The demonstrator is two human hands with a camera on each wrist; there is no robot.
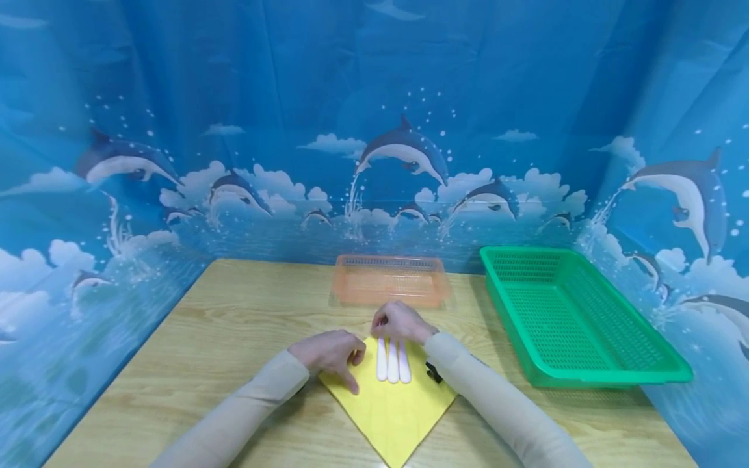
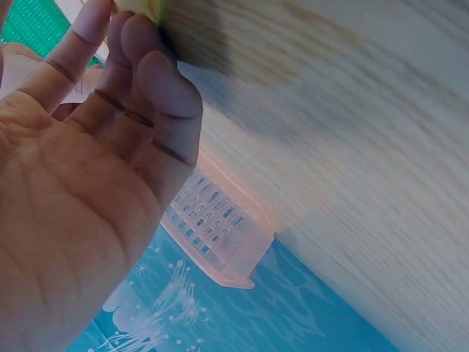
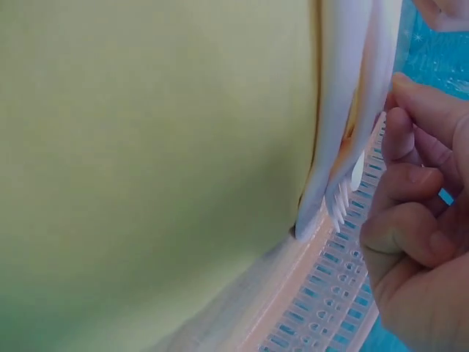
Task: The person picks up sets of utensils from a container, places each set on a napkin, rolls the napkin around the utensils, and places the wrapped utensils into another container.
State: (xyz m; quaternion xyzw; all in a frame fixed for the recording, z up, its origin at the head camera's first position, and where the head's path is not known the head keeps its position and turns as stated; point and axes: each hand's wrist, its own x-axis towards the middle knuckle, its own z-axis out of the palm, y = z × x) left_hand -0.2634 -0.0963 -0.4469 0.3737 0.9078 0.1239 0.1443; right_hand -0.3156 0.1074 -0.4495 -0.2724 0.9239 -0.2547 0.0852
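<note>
A yellow napkin lies on the table with one corner toward me. On it lie three white plastic utensils side by side; in the right wrist view a plastic fork and part of a plastic spoon show. My right hand bends over their far ends, thumb and index finger pinching at the spoon's side; the exact contact is partly hidden. At the napkin's left edge, my left hand rests with loosely bent fingers, its thumb lying on the yellow surface.
Beyond the napkin stands a translucent orange basket near the table's back edge. A larger green basket sits to the right. Around the wooden table hangs a blue dolphin-print curtain.
</note>
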